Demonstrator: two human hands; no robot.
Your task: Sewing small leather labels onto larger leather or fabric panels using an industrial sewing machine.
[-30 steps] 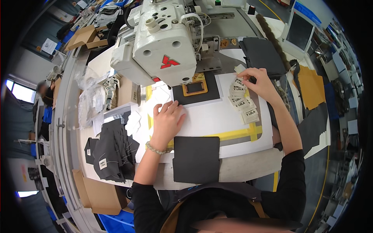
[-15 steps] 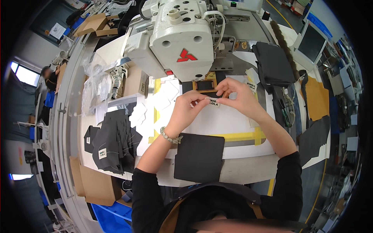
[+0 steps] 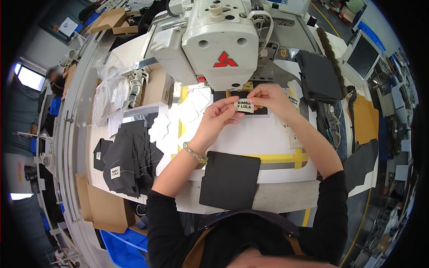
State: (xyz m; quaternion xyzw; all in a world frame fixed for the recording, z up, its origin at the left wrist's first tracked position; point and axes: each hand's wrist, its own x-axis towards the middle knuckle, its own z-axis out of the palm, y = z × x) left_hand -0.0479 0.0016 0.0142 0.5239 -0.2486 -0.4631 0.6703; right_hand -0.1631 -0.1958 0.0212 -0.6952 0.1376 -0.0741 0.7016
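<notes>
A small cream fabric label (image 3: 244,106) with dark lettering is pinched between my two hands, front of the needle area. My left hand (image 3: 216,119) grips its left edge with thumb and fingers; my right hand (image 3: 271,99) has its upper right corner. Just behind and below the label lies a dark piece (image 3: 260,111) at the sewing machine's work spot, mostly covered by my hands and the label. Above them looms the white sewing machine head (image 3: 220,49). Nearer to me, a flat black fabric piece (image 3: 230,181) rests across the table's front edge.
Left, a pile of black pieces (image 3: 129,161) lies beside white paper cutouts (image 3: 159,127) and an open carton (image 3: 154,89). Loose labels (image 3: 293,140), folded black material (image 3: 317,76) and a monitor (image 3: 363,51) are on the right. Yellow tape (image 3: 281,158) crosses the white sheet.
The label has come up between my hands and now faces me more fully. Both hands have shifted slightly, and the label hides the orange-edged frame that showed before. The view has turned a little.
</notes>
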